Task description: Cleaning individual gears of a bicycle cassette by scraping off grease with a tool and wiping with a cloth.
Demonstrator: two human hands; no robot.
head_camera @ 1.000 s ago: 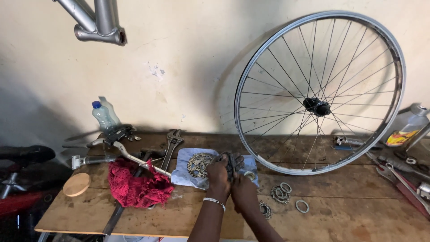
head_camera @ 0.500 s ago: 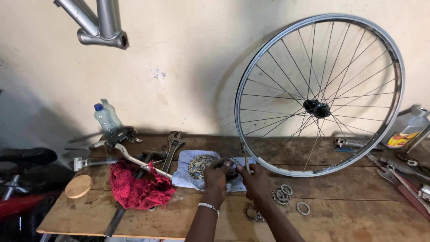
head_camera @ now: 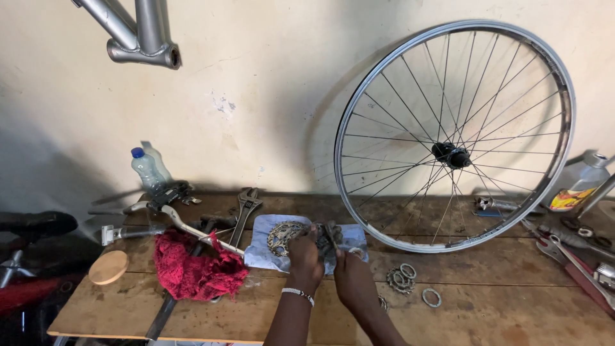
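Both forearms rise from the bottom edge of the view and converge toward the middle. The left hand [head_camera: 303, 256] is seen from the back, fingers curled forward and closed at the tips, a thin beaded band around its wrist. The right hand [head_camera: 351, 279] sits just beside it, slightly nearer the body, back upward, fingers bent forward; its fingertips are hidden.

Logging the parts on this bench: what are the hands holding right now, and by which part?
Both the left hand and right hand are on a dark toothed sprocket piece over the pale cloth, at its lower edge. The exact finger placement cannot be told.
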